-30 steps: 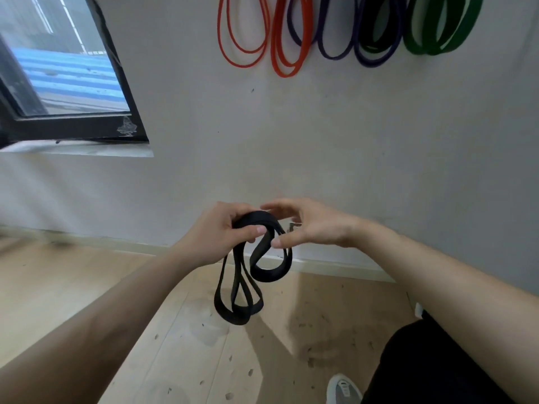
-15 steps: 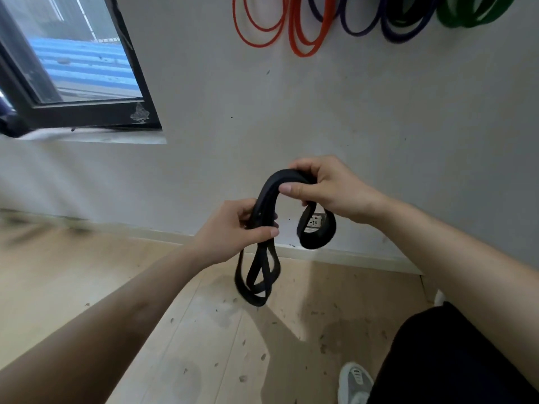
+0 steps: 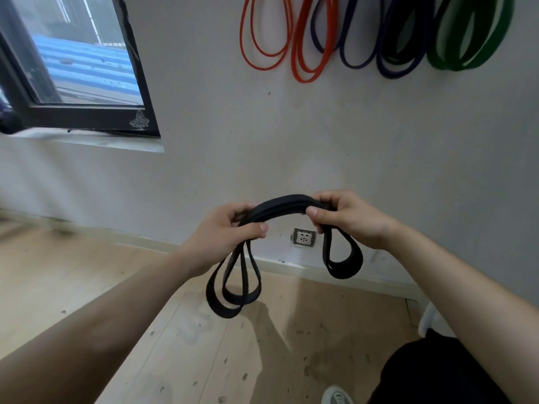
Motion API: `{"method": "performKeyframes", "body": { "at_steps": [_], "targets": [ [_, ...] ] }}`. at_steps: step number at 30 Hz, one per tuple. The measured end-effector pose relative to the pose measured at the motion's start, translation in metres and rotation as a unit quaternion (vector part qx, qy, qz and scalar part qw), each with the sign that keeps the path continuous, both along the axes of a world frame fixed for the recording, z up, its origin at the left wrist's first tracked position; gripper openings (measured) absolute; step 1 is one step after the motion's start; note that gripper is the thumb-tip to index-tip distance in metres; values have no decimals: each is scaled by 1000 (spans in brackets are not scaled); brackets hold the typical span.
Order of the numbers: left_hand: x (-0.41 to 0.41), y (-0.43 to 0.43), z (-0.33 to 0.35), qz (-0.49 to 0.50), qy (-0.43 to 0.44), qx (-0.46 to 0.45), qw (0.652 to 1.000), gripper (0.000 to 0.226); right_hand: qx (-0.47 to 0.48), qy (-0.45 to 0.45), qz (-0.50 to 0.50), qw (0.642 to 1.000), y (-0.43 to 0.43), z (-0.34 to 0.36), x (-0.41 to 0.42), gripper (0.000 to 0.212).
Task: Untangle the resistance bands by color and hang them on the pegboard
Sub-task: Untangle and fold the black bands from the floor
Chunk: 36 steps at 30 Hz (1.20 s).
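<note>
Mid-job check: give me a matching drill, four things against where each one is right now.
Things:
1. black band
2. orange bands
3. green bands
4. wall socket

Places:
A. low on the wall, just above the floor
B. hung on the wall, furthest right in view
C. gripped by the left hand and the right hand
D. hung on the wall, furthest left of the bands

Pairs: 1-C, 2-D, 3-B, 4-A.

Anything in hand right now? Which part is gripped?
Yes: the black bands, folded into a bundle. The left hand and right hand each grip the top arch, one at each end; looped ends hang free below both.
</note>
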<state>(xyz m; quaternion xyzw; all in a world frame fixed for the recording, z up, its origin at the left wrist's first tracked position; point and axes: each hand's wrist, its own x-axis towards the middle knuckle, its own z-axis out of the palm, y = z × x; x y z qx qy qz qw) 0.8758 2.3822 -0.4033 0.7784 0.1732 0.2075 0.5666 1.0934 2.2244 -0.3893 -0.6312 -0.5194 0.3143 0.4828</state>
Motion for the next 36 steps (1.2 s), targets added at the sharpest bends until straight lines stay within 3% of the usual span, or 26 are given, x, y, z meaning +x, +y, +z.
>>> {"method": "performKeyframes", "body": {
  "at_steps": [6,13,16,23,31,36],
  "targets": [
    [0,5,17,-12,-79,-74,994,42,-65,36,32,997,5,-18,-5,14],
    [12,3,45,66,-187,-212,957,20,25,124,-25,992,20,9,-46,32],
    [26,2,66,99,-208,-252,940,14,81,99,-82,988,32,29,-57,25],
    [50,20,152,89,-235,-227,941,13,140,71,-150,976,50,117,-53,12],
    [55,65,249,57,-291,-253,921,16,213,82,-158,961,82,235,-35,18],
    [73,95,294,77,-330,-229,913,21,298,-27,-200,933,120,274,-36,17]
  ]
}}
